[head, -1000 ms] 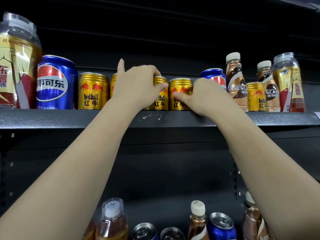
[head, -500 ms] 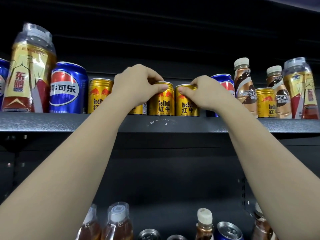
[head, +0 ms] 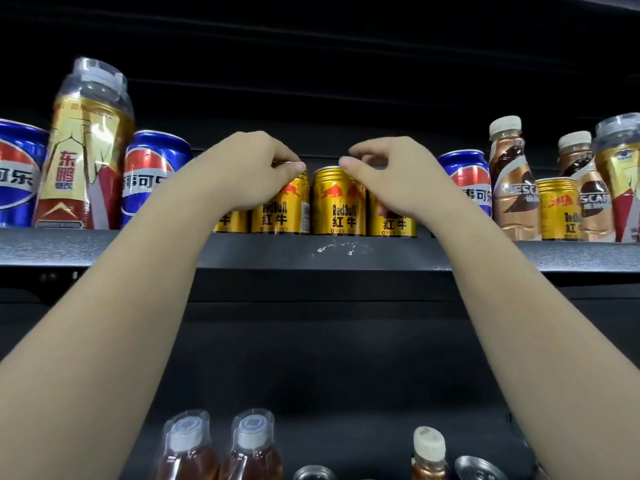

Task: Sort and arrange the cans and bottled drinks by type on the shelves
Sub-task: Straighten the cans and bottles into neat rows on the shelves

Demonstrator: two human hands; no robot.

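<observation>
Step in hand: judged to be closing up the row of gold Red Bull cans at the middle of the upper shelf.
Left hand: at about 10 o'clock from the frame centre, fingers curled over the top rim of a Red Bull can, thumb tip at its rim; it pinched that can from above.
Right hand: at about 1 o'clock, fingers curled above the rightmost can of the row; whether it gripped the rim or only hovered over it could not be told.
Middle can: stood upright between the two hands, untouched, label facing out.
Neighbours: a Pepsi can at 9 o'clock and another Pepsi can at 3 o'clock flanked the row; a stray gold can sat among the Nescafé bottles further toward 3 o'clock.
Doing it well: probably slide each can by its rim, base flat on the shelf, until sides touch and labels face forward.
Risk: a top-heavy push could tip a can off the shelf edge.
</observation>
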